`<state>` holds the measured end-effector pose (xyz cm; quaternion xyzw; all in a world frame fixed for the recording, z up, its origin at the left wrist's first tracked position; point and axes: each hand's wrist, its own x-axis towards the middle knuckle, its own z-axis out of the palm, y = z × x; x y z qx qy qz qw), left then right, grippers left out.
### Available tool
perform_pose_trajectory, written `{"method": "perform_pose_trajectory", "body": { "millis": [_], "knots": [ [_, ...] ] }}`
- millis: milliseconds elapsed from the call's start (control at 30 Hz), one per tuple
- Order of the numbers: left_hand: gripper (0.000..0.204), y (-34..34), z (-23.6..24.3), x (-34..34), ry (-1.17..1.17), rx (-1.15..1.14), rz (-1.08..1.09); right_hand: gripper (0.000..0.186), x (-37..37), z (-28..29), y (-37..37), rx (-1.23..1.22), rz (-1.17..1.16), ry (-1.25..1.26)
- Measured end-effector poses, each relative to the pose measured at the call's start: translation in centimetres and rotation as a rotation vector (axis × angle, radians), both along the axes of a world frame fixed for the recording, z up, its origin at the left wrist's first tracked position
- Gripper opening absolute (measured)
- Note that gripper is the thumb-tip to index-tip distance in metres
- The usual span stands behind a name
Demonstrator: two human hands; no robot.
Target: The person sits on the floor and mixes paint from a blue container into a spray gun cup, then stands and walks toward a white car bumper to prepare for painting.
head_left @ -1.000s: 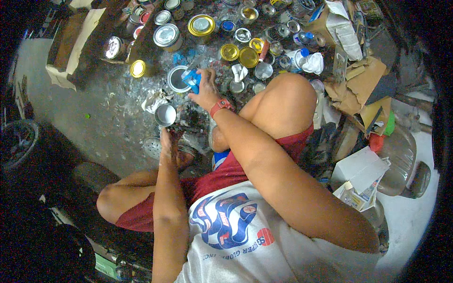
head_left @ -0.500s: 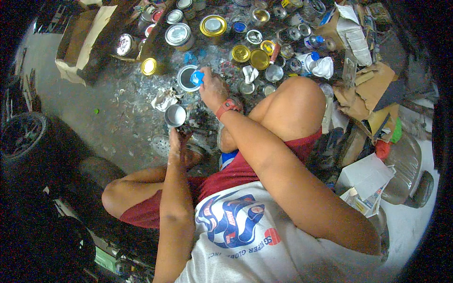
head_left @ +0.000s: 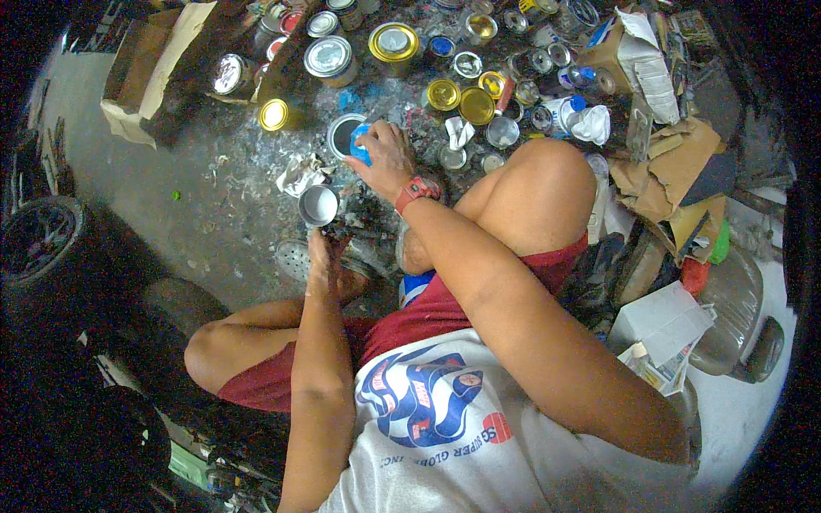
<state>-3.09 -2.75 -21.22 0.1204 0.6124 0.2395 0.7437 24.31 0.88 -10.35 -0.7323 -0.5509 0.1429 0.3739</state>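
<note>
My left hand (head_left: 321,250) is closed around a small round metal can (head_left: 318,206), pale grey inside, held low in front of my foot. Over the right edge of an open paint can (head_left: 342,135), dark grey inside with a pale rim, my right hand (head_left: 387,154) grips a small blue round piece (head_left: 361,144), cup- or lid-like. My fingers cover part of it, so its exact kind is unclear. A crumpled whitish rag (head_left: 301,174) lies just beyond the can in my left hand.
Paint cans, including a yellow-lidded one (head_left: 274,114) and a large silver-lidded one (head_left: 329,58), crowd the far side. An opened cardboard box (head_left: 154,77) stands far left, and a wheel (head_left: 41,244) at the left. Torn cardboard (head_left: 671,167) lies right of my knee.
My right hand has turned over the blue piece, with its fingers now across the top. The piece has tilted and come slightly nearer. My left hand and its can stay almost still.
</note>
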Motion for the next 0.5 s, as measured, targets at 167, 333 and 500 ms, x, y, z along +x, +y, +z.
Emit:
{"method": "perform_pose_trajectory", "body": {
  "millis": [167, 333, 500],
  "knots": [
    [0.043, 1.2, 2.2, 1.4, 0.093, 0.104, -0.149, 0.027, 2.1, 9.0, 3.4, 0.369, -0.188, 0.102],
    [0.043, 1.8, 0.8, -0.7, 0.048, 0.063, -0.031, 0.034, 12.0, 27.1, 1.1, 0.454, -0.207, 0.069],
    [0.044, 3.6, 5.6, -0.9, 0.177, 0.214, -0.169, 0.042, 25.4, 22.9, -4.0, 0.086, -0.352, -0.062]
  ]
}}
